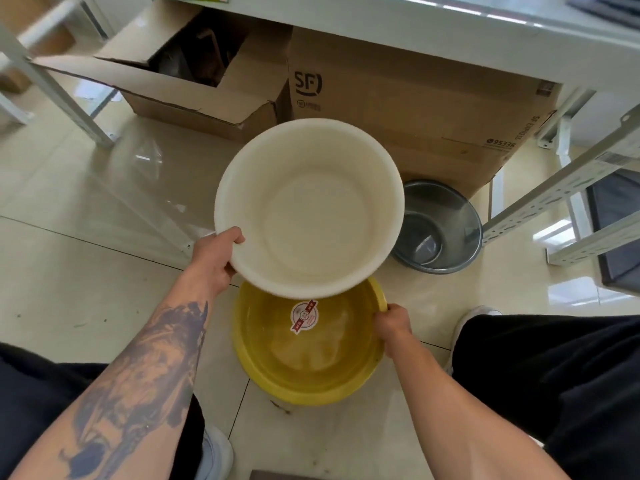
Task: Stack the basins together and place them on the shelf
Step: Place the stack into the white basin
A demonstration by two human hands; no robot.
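My left hand (216, 259) grips the left rim of a white basin (311, 209) and holds it lifted, tilted, above the floor. Just below and nearer to me lies a yellow basin (308, 358) with a round red-and-white sticker inside; the white basin overlaps its far edge. My right hand (393, 323) is closed on the yellow basin's right rim. A grey basin (440, 230) sits on the floor to the right, partly hidden behind the white one. A white metal shelf (561, 199) stands at the right edge.
Two cardboard boxes (398, 109) sit under a white table (415, 32) straight ahead. A white table leg (59, 95) slants at the left. My knees in dark trousers flank the basins. The floor is glossy beige tile.
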